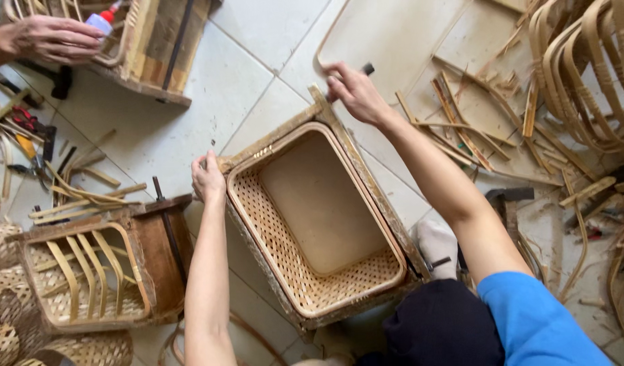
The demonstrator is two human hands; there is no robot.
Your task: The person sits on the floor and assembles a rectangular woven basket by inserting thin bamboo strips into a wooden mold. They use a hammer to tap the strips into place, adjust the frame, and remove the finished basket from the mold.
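The woven basket (319, 224) in its wooden frame (366, 176) sits mid-frame on the floor (244, 81), long axis running from upper left to lower right. Your left hand (208, 177) pinches the frame's left corner, grip narrow. Your right hand (352, 91) is closed around a dark-handled tool (366, 68) at the top corner, directly above the basket. Another person's hand (51, 38) works upper left.

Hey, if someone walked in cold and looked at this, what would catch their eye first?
First, the square woven basket in its wooden frame, centre of the tiled floor, with the left hand on its near-left corner and the right hand at its far corner. Next, the scattered bamboo strips at right, and another person's hand by a glue bottle, top left.
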